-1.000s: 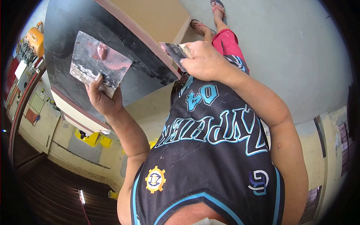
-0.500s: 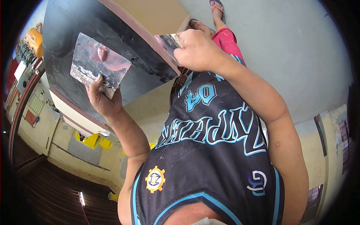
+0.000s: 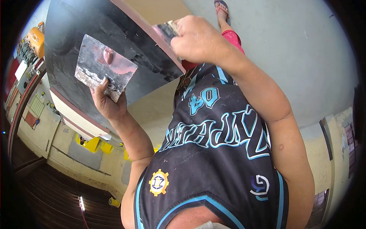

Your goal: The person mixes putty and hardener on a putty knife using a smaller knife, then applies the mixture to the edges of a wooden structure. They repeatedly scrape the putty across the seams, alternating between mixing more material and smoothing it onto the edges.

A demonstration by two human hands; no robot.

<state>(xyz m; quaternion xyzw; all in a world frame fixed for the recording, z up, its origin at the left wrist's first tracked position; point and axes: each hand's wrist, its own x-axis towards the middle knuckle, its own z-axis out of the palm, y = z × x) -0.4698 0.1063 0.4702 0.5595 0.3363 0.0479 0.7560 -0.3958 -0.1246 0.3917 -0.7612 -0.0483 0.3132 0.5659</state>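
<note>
My left hand [image 3: 108, 102] grips the lower edge of a flat square plate [image 3: 95, 57], its thumb on top. The plate is smeared with dark and whitish material and has a pink patch with a pink lump near its upper side. My right hand [image 3: 198, 40] is closed around a smaller flat blade [image 3: 164, 31] with pinkish and dark smears. This blade is over the pink-brown edge of the dark surface [image 3: 148, 49]; whether it touches is not clear. The two tools are apart.
The dark, smudged surface lies beyond the plate. Below and right is my black jersey [image 3: 213, 160]. My sandaled foot [image 3: 222, 11] rests on the grey floor [image 3: 289, 49]. An orange-yellow object [image 3: 36, 40] is at the far left, with yellow patches on the wall [image 3: 91, 145].
My right hand and its blade have moved up and slightly left, over the edge. My left hand and the plate have shifted slightly right. One foot is now hidden.
</note>
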